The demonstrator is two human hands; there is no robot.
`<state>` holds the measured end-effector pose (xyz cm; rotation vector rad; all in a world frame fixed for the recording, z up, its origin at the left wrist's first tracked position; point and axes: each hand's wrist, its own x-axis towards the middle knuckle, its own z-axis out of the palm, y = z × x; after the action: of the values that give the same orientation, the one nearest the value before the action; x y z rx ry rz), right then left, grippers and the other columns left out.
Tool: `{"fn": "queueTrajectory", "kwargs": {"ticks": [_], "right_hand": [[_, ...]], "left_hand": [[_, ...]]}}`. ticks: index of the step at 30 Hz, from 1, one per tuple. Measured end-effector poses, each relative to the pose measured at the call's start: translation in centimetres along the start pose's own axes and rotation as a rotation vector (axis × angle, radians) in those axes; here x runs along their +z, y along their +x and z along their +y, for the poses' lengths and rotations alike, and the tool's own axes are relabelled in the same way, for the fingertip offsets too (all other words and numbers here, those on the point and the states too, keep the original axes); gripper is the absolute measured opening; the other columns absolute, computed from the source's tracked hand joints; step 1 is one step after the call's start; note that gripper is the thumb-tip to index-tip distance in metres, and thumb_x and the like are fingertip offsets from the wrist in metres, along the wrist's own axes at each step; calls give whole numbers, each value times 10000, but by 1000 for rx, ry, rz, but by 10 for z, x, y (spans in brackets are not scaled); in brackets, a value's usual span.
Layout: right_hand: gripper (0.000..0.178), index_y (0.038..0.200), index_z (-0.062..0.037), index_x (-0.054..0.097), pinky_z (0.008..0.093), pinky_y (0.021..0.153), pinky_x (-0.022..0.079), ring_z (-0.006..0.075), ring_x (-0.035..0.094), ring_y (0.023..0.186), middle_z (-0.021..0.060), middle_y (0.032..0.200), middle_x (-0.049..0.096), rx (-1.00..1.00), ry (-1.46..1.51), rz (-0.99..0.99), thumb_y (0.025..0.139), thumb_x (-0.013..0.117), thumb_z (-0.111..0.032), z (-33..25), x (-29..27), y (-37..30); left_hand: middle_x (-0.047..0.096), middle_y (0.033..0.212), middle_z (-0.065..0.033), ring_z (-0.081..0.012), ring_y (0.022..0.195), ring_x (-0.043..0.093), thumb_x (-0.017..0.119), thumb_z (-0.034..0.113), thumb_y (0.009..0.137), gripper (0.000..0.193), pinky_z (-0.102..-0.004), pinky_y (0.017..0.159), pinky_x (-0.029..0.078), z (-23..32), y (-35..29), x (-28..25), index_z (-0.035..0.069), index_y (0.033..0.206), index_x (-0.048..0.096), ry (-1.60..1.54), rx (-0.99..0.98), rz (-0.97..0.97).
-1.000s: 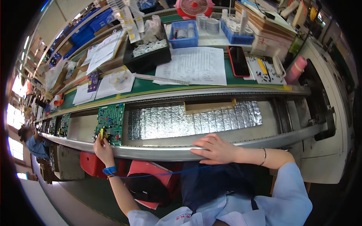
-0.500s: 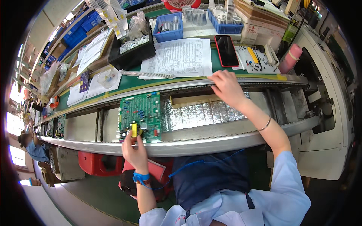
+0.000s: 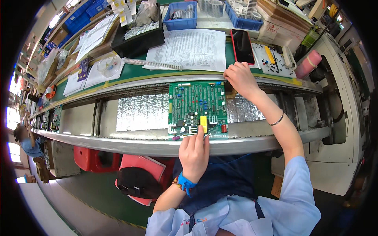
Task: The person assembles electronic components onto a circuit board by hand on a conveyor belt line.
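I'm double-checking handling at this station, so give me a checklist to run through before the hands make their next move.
1. Green circuit board lying between the rails of the conveyor: ok.
2. Left hand at the board: ok, index fingertip at the tall yellow component.
3. Yellow component fully seated: cannot tell from this angle.
4. Right hand free of parts: cannot tell; its fingers are curled by the far rail.
5. Blue band on the left wrist: ok, worn.
6. Right wrist free of metal: arguably not ok, a metal bangle is on it.
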<state>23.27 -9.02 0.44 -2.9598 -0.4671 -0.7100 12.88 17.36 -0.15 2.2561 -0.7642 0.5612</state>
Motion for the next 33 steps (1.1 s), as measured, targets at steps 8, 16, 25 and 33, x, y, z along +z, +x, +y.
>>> {"fn": "queueTrajectory", "kwargs": {"ticks": [8,16,25,33], "right_hand": [[30,800,-73,631,321,779,376,198,548,810,20,797,617,61,521,-83,781,652,-86,-63,-55,14],[115,911,-86,534,334,825,343,203,521,864,18,846,573,-55,866,-476,822,602,-61,-123,-58,16],[142,924,-100,516,356,793,330,215,493,839,19,839,567,-125,761,-480,814,582,-39,-133,-43,12],[221,997,-98,545,370,775,346,241,498,902,48,927,527,-131,629,-248,789,603,-50,-128,-50,0]], "left_hand": [[530,775,-93,-250,675,488,679,11,749,479,-351,636,428,11,4,-7,-38,1206,544,-42,-39,-95],[594,877,-63,-231,774,536,657,-62,638,441,-322,697,437,-1,-31,-12,30,1069,647,-121,48,-2],[636,1002,-74,-254,885,547,617,-81,676,356,-337,812,413,-26,-44,-29,37,1011,640,40,-90,96],[641,1145,-68,-243,993,548,623,-38,691,325,-331,883,369,-28,-44,-25,44,1005,640,105,-74,40]]}}
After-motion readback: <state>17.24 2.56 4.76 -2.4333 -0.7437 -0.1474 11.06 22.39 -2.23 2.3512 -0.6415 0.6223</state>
